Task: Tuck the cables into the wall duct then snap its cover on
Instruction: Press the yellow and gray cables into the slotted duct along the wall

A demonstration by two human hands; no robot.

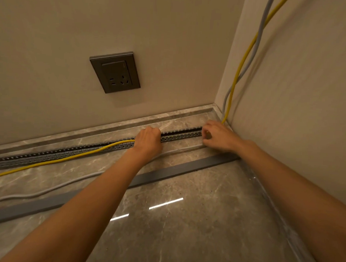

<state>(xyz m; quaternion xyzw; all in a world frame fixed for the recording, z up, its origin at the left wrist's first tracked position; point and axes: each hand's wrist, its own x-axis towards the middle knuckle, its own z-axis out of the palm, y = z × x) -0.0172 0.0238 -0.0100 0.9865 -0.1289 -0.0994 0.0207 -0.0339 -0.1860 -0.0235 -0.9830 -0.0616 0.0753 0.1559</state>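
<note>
A grey slotted duct (180, 134) runs along the foot of the back wall on the marble floor. A yellow cable (73, 156) lies over its left part and comes down the right wall into the corner. A grey cable (48, 191) trails on the floor in front of the duct. The long grey cover (166, 172) lies flat on the floor, apart from the duct. My left hand (148, 141) grips the yellow cable at the duct's middle. My right hand (217, 135) has its fingers curled at the duct's right end by the corner; what it pinches is hidden.
A dark wall socket (115, 72) sits on the back wall above the duct. The yellow and grey cables (247, 59) hang down the right wall. A marble skirting (109, 124) runs behind the duct. Glossy floor (184, 229) lies in front.
</note>
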